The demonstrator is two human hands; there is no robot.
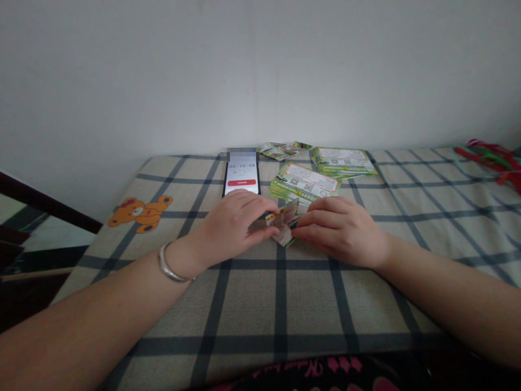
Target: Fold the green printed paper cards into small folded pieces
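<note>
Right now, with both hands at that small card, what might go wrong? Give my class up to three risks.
The small card might crease crookedly, since it looks only partly folded. The left hand could nudge the phone just beyond it. The right hand might disturb the nearer card stack, which lies just beyond the small card.

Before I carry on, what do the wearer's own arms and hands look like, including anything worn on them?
The left hand and right hand are both ungloved, and no sleeve shows on either forearm. A rounded, silver-coloured bangle circles the left wrist; nothing is visible on the right wrist.
</note>
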